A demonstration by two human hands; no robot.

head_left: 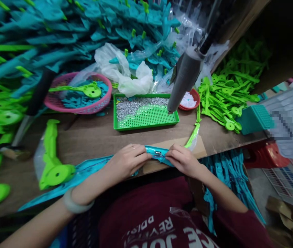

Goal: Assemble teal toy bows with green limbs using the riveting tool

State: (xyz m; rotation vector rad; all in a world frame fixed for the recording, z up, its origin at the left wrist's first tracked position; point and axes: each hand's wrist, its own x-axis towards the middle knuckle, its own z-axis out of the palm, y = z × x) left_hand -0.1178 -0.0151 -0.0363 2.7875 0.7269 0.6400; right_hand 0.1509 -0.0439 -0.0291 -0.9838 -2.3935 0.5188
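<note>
A long blue plastic shell [89,164] lies slantwise along the table's front edge, its pointed end at the lower left. Thin wires run inside it, and a small dark part with shiny spots [158,152] sits between my hands. My left hand [132,158] is closed on the shell, fingertips at its near edge. At its right end my right hand [184,159] pinches it, thumb and fingers together; anything small under the fingertips is hidden. Just beyond my right hand, a bright green plastic piece [194,134] rests on a flat cardboard piece [200,146].
A green tray [146,126] of small screws stands ahead, under a hanging grey electric screwdriver [185,79]. Beside it are a pink basket [78,109] and a red bowl [196,100]. Blue shells [71,27] pile up behind; green parts [229,93] heap at right.
</note>
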